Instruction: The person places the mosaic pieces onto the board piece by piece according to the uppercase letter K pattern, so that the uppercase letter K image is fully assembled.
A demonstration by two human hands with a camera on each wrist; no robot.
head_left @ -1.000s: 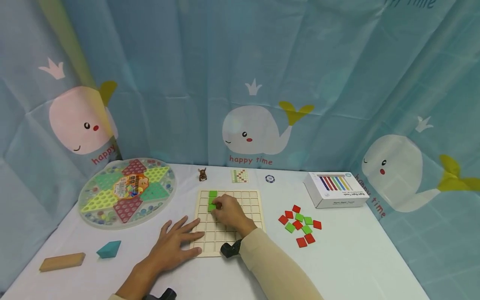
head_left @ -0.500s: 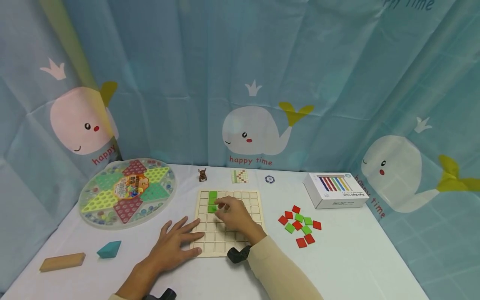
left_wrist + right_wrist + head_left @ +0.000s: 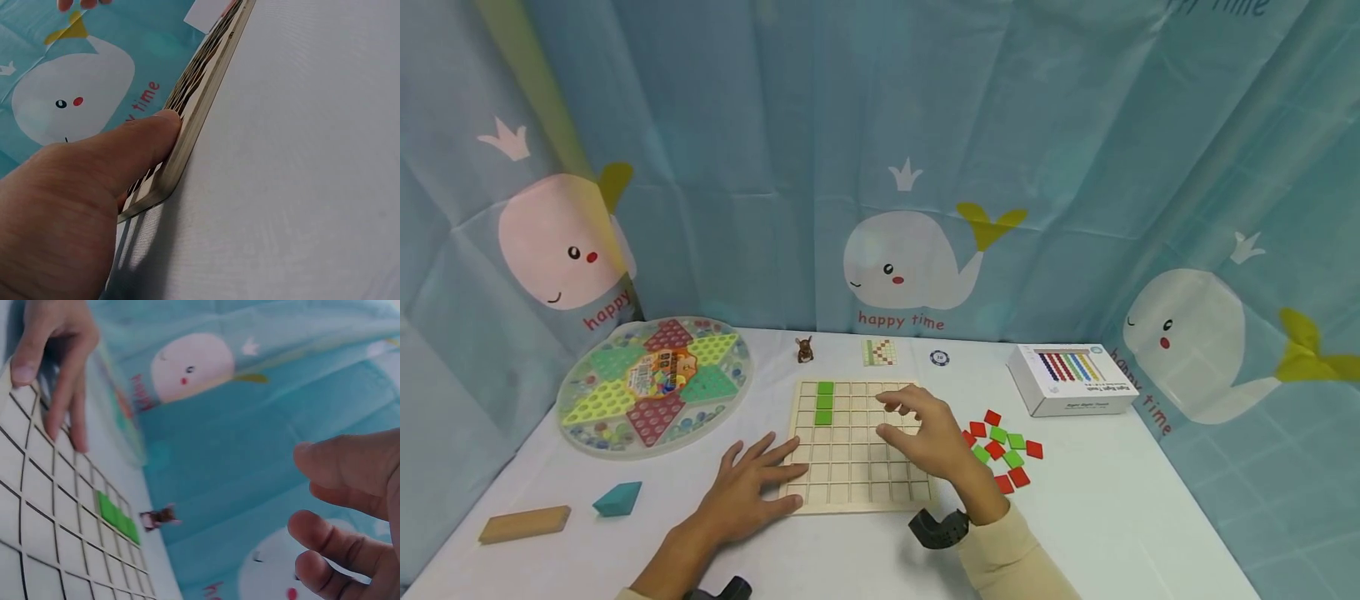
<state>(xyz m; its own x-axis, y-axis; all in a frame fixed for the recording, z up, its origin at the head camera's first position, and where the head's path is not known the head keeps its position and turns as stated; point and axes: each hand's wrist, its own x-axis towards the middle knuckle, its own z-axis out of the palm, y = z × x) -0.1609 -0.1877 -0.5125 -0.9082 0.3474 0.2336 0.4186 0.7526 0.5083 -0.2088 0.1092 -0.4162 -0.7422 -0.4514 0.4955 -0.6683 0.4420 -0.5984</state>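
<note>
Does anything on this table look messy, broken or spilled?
Nothing I can see looks broken or spilled. The untidiest spot is the loose red and green tiles right of the wooden grid board: they lie at mixed angles, while three green tiles on the board line up neatly.

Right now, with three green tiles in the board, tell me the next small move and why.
Probably bring the right grip to the loose tiles and take one: that grip looks empty, the board is mostly unfilled, and the left grip rests on its left edge.
</note>
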